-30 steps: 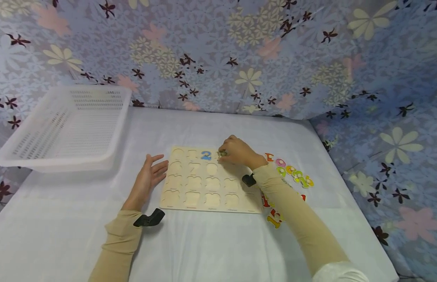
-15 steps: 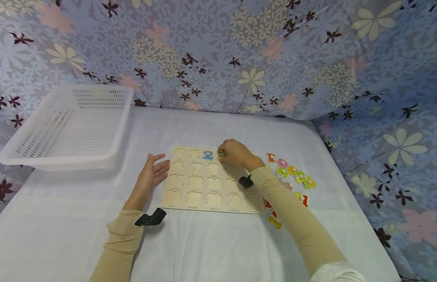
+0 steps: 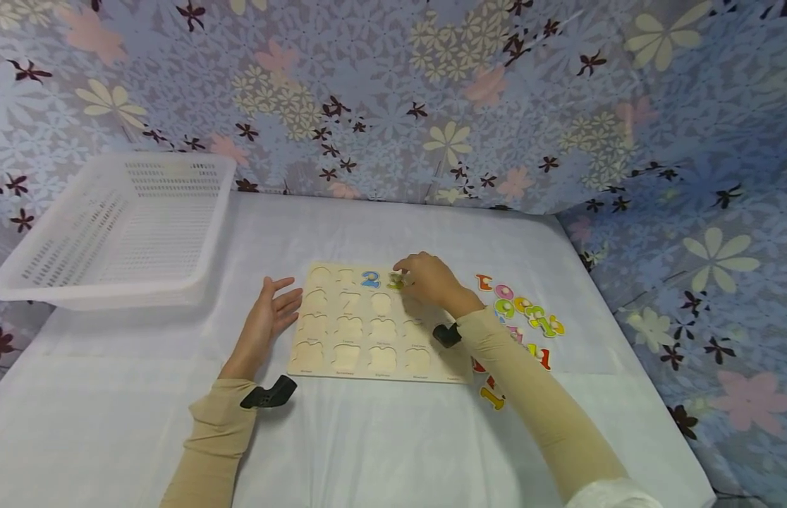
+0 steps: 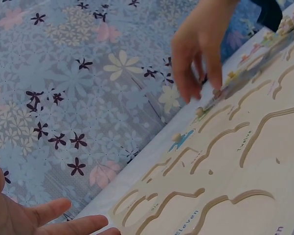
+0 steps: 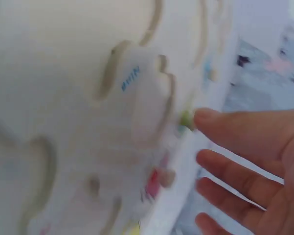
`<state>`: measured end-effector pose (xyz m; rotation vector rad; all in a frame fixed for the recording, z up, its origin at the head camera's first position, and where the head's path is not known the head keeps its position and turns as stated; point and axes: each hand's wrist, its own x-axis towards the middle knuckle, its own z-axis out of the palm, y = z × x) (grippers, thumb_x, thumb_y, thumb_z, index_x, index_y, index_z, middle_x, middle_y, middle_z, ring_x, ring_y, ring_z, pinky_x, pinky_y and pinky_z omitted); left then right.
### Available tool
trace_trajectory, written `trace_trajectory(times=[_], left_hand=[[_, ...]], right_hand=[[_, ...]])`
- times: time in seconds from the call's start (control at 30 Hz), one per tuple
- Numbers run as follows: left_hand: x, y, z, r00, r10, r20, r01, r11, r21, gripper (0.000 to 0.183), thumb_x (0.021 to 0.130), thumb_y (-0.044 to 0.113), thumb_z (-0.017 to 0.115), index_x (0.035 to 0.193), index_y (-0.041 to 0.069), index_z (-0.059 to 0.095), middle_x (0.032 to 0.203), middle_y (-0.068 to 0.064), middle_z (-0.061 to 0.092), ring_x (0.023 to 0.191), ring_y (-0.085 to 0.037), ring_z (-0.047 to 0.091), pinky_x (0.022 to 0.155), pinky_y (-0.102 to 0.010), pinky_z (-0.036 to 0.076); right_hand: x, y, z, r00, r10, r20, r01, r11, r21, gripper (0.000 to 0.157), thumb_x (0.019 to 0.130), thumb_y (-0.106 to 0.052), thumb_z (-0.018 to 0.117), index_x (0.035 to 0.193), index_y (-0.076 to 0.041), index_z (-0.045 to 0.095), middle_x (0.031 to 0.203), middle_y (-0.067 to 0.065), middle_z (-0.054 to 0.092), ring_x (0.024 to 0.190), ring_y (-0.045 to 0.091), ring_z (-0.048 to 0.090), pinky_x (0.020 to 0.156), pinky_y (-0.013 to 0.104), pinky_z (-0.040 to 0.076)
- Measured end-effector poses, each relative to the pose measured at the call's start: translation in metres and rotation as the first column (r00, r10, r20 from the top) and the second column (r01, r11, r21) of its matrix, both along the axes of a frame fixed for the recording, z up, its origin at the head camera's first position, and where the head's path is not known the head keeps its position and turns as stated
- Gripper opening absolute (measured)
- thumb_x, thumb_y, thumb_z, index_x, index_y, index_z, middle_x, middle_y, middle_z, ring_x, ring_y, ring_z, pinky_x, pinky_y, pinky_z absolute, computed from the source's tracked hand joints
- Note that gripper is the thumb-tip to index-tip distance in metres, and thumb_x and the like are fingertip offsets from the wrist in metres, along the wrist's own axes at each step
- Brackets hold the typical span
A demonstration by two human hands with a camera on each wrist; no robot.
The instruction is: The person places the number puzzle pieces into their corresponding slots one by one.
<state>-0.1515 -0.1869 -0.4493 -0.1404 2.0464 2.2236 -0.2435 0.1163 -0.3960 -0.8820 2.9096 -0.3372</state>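
A wooden number puzzle board (image 3: 368, 378) lies on the white table, with shaped recesses and printed words. Its top row holds a blue number two (image 3: 371, 279) and, beside it, a green number three (image 3: 395, 281). Over that row is my right hand (image 3: 428, 279); in the right wrist view its thumb (image 5: 210, 120) is right at the green piece's knob, and the fingers are spread apart. A red piece (image 5: 152, 183) with a knob also shows in that view. My left hand (image 3: 266, 317) rests palm inward with extended fingers at the board's left edge.
Loose coloured number pieces (image 3: 522, 305) lie scattered to the right of the board, partly hidden by the right sleeve (image 3: 520, 374). A white plastic basket (image 3: 203, 282) stands at the back left. Floral cloth (image 3: 381, 106) hangs behind and to the right of the table.
My right hand has let go of the green number three, which stays on the board, and its fingers have spread and shifted slightly right. The left hand has stayed still.
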Motion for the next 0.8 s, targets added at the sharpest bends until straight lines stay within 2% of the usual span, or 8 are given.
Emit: trace_trajectory(times=[0.1, 0.23, 0.37, 0.5, 0.57, 0.7, 0.8], left_hand=[[0.002, 0.003, 0.012, 1.0, -0.007, -0.004, 0.007, 1.0, -0.022, 0.094, 0.088, 0.077, 0.023, 0.151, 0.008, 0.027, 0.15, -0.02, 0.036, 0.136, -0.03, 0.037, 0.109, -0.042, 0.036], [0.01, 0.002, 0.025, 1.0, -0.017, -0.011, 0.017, 0.999, -0.041, 0.094, 0.091, 0.074, 0.021, 0.151, 0.003, 0.025, 0.15, -0.026, 0.032, 0.138, -0.036, 0.032, 0.11, -0.043, 0.034], [0.022, -0.003, 0.019, 0.999, -0.036, 0.002, 0.036, 0.996, -0.082, 0.09, 0.093, 0.07, 0.018, 0.151, 0.001, 0.023, 0.15, -0.028, 0.03, 0.138, -0.038, 0.03, 0.108, -0.039, 0.037], [0.028, -0.002, 0.017, 0.998, -0.052, 0.042, 0.055, 0.996, -0.071, 0.089, 0.094, 0.07, 0.018, 0.152, 0.003, 0.022, 0.151, -0.025, 0.03, 0.139, -0.035, 0.029, 0.109, -0.037, 0.035], [0.028, 0.0, 0.015, 0.997, -0.052, 0.05, 0.054, 0.997, -0.05, 0.089, 0.093, 0.071, 0.02, 0.152, 0.004, 0.023, 0.151, -0.024, 0.031, 0.139, -0.033, 0.03, 0.11, -0.038, 0.034], [0.025, 0.006, 0.015, 0.998, -0.051, 0.028, 0.053, 0.997, -0.053, 0.089, 0.093, 0.072, 0.02, 0.151, 0.004, 0.024, 0.15, -0.023, 0.034, 0.138, -0.031, 0.033, 0.109, -0.036, 0.036], [0.023, 0.009, 0.028, 0.998, -0.06, -0.005, 0.06, 0.996, -0.062, 0.085, 0.096, 0.067, 0.017, 0.151, 0.002, 0.023, 0.15, -0.026, 0.031, 0.139, -0.035, 0.03, 0.111, -0.044, 0.031]], right_hand=[[0.008, 0.019, 0.007, 1.0, -0.007, -0.013, 0.006, 0.998, -0.063, 0.039, 0.084, -0.013, 0.076, 0.121, -0.005, 0.066, 0.112, 0.012, 0.065, 0.105, 0.032, 0.055, 0.089, 0.049, 0.047], [0.018, 0.051, 0.012, 0.995, -0.088, 0.046, 0.097, 0.969, -0.227, 0.04, 0.084, -0.011, 0.075, 0.122, -0.005, 0.066, 0.118, 0.014, 0.062, 0.113, 0.036, 0.05, 0.096, 0.055, 0.04], [0.026, 0.095, 0.007, 0.968, -0.23, 0.101, 0.251, 0.899, -0.358, 0.042, 0.085, -0.007, 0.074, 0.125, -0.002, 0.063, 0.125, 0.019, 0.059, 0.121, 0.04, 0.045, 0.102, 0.057, 0.036], [0.034, 0.133, 0.004, 0.935, -0.34, 0.099, 0.351, 0.848, -0.397, 0.041, 0.087, -0.006, 0.072, 0.126, 0.001, 0.061, 0.126, 0.024, 0.056, 0.122, 0.044, 0.044, 0.101, 0.06, 0.036], [0.036, 0.147, 0.004, 0.926, -0.365, 0.095, 0.372, 0.842, -0.391, 0.041, 0.088, -0.005, 0.071, 0.126, 0.003, 0.06, 0.125, 0.026, 0.056, 0.121, 0.045, 0.044, 0.099, 0.061, 0.037], [0.032, 0.162, 0.008, 0.92, -0.381, 0.094, 0.389, 0.854, -0.346, 0.039, 0.088, -0.003, 0.069, 0.125, 0.004, 0.06, 0.127, 0.028, 0.055, 0.12, 0.046, 0.046, 0.098, 0.06, 0.039], [0.023, 0.165, 0.012, 0.925, -0.365, 0.105, 0.379, 0.87, -0.315, 0.038, 0.089, -0.004, 0.068, 0.125, 0.004, 0.061, 0.129, 0.028, 0.054, 0.119, 0.047, 0.046, 0.095, 0.059, 0.042]])
